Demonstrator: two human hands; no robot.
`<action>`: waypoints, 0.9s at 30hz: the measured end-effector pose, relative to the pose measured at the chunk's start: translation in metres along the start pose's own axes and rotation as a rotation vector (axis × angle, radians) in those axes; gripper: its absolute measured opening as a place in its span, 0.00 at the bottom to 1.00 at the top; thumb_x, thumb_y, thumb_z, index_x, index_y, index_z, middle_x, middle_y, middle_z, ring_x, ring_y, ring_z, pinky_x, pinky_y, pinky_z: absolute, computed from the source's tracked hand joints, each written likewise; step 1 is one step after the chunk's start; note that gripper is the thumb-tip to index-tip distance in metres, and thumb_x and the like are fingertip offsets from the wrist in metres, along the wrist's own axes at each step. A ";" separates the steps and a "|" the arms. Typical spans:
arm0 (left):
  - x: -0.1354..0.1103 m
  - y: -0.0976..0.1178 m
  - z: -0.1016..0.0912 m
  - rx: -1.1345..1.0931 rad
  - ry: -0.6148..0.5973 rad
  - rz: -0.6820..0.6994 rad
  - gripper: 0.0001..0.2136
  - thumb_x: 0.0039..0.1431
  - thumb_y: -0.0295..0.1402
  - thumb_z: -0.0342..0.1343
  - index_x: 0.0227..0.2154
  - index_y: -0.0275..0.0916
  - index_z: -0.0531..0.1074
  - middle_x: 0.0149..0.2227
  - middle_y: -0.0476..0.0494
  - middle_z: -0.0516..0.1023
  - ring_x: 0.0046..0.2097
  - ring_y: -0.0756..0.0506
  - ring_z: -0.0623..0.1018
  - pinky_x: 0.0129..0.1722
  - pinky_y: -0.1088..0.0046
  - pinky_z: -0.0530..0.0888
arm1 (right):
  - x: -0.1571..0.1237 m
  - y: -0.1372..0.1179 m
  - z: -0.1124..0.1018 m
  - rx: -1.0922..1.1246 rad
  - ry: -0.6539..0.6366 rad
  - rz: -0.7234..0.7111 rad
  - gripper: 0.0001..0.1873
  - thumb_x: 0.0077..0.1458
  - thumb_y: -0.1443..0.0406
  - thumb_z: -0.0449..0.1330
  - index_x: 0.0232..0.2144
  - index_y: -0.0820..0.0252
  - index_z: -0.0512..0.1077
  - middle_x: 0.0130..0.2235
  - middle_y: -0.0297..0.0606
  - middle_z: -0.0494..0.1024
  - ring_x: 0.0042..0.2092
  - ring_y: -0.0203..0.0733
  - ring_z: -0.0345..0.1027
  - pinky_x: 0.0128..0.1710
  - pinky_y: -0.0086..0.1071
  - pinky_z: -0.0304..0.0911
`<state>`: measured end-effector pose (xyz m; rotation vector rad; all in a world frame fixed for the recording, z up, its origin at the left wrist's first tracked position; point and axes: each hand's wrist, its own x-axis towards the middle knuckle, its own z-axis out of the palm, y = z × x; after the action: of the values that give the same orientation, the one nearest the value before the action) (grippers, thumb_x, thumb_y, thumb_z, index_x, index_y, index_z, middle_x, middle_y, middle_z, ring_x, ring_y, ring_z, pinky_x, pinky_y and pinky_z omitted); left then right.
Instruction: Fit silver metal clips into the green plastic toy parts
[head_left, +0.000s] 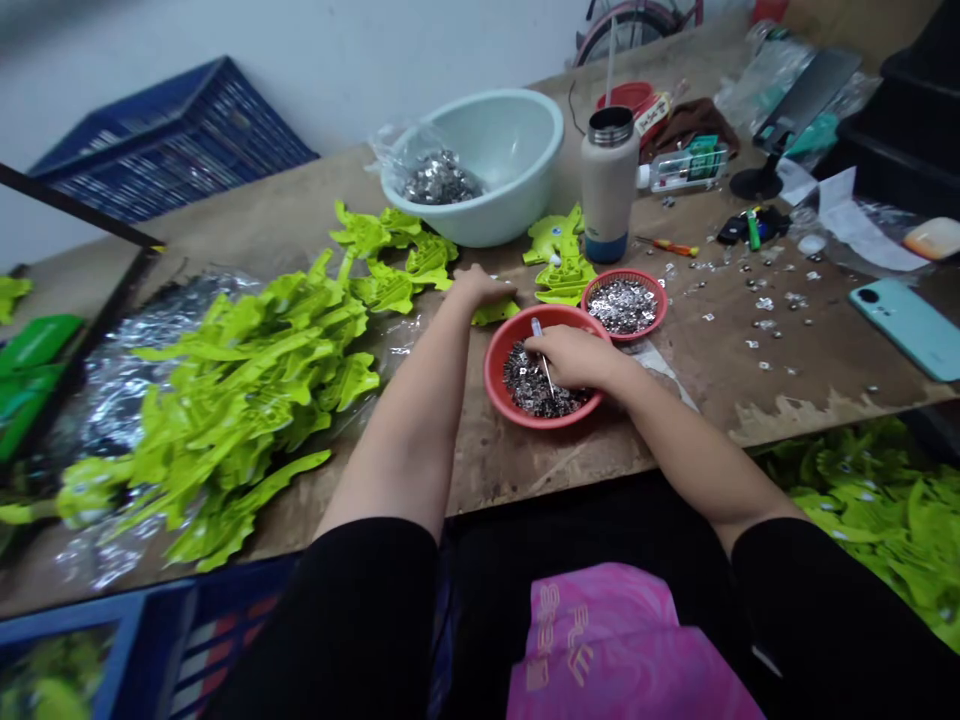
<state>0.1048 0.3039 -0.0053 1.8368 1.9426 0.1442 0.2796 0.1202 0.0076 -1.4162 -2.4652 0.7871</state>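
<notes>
Over a red plastic bowl point(496, 375) on the wooden surface point(480, 460), the right hand point(566, 358) grips a slim metal pick point(547, 375), its tip angled down and nearward into metal bits point(534, 388); the open left hand point(484, 287) rests on a green plastic piece point(495, 313).

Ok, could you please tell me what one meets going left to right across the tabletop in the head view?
Lime-green plastic pieces → red bowl of metal bits → small red basket → scattered metal bits → pale teal smartphone
</notes>
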 end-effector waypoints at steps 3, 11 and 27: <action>-0.027 -0.020 -0.019 -0.085 0.047 -0.003 0.47 0.44 0.43 0.75 0.66 0.25 0.71 0.70 0.09 0.71 0.71 0.16 0.74 0.74 0.39 0.70 | 0.001 0.000 -0.003 0.073 0.051 -0.021 0.15 0.63 0.73 0.56 0.47 0.63 0.80 0.50 0.53 0.85 0.46 0.49 0.75 0.42 0.38 0.60; -0.172 -0.112 -0.047 -1.192 0.206 0.400 0.32 0.53 0.70 0.58 0.54 0.59 0.76 0.61 0.50 0.84 0.65 0.28 0.81 0.67 0.37 0.79 | 0.001 0.006 -0.015 0.365 0.273 -0.044 0.12 0.63 0.73 0.52 0.41 0.59 0.74 0.42 0.40 0.82 0.43 0.42 0.72 0.49 0.36 0.64; -0.166 -0.035 0.020 -1.786 -0.051 0.235 0.27 0.45 0.31 0.56 0.52 0.48 0.75 0.50 0.43 0.86 0.64 0.35 0.83 0.63 0.47 0.86 | 0.006 0.017 -0.004 1.015 0.468 0.148 0.24 0.46 0.52 0.74 0.36 0.50 0.65 0.31 0.27 0.75 0.31 0.39 0.76 0.34 0.36 0.73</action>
<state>0.0806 0.1354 0.0056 0.6961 0.7301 1.3284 0.2906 0.1339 0.0013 -1.1610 -1.2723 1.2830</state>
